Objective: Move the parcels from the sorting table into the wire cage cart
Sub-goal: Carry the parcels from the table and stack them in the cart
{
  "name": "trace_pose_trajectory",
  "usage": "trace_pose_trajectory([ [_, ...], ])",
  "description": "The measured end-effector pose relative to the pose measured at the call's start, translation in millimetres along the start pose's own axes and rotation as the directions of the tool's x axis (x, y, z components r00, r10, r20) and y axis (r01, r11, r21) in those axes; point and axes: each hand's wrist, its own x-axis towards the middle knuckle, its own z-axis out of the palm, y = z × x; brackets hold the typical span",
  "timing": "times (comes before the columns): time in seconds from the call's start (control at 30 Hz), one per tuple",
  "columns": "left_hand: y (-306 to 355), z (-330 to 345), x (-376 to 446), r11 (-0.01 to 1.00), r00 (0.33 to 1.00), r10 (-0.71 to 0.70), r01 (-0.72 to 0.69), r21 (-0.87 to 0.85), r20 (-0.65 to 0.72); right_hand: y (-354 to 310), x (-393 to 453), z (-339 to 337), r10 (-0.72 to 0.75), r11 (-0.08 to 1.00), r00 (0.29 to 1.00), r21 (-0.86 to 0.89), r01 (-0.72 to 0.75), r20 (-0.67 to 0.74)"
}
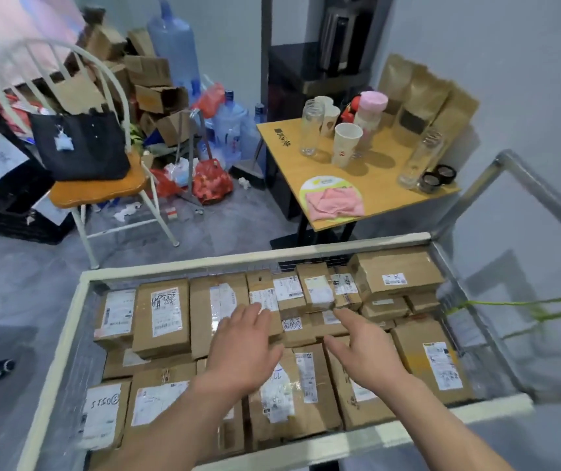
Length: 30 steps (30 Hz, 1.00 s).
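Note:
Below me stands the wire cage cart [309, 250], its cream rim framing several brown cardboard parcels with white labels. A tall parcel [163, 319] lies at the left, a larger one [399, 271] at the far right corner. Both my arms reach over the near rim into the cart. My left hand [243, 350] hovers palm down with fingers spread over the middle parcels. My right hand [367, 348] is beside it, fingers straight, pointing toward a small parcel [318, 289] at the back. Neither hand holds anything.
A small wooden table [374, 180] with cups, glass jars and kraft pouches stands behind the cart. A white chair [102, 192] carrying a black bag is at the left, with piled empty cartons and water bottles behind it. A metal cart handle [523, 171] rises at the right.

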Motion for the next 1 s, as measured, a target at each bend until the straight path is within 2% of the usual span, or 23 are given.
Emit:
trace_pose_trajectory([
  [0.2, 56, -40, 18, 0.974, 0.971, 0.224, -0.222, 0.040, -0.079, 16, -47, -49, 0.076, 0.997, 0.977, 0.011, -0.076, -0.198],
  [0.47, 167, -56, 19, 0.856, 0.854, 0.513, -0.502, 0.120, -0.088, 77, -128, -96, 0.306, 0.950, 0.886, 0.051, -0.308, -0.347],
  [0.7, 273, -58, -5, 0.739, 0.738, 0.670, -0.651, 0.172, -0.086, 138, -209, -131, 0.447, 0.893, 0.788, 0.157, -0.422, -0.422],
  [1.0, 417, -46, -65, 0.588, 0.583, 0.807, -0.774, 0.237, -0.097, 227, -327, -170, 0.536, 0.829, 0.650, 0.187, -0.527, -0.539],
])
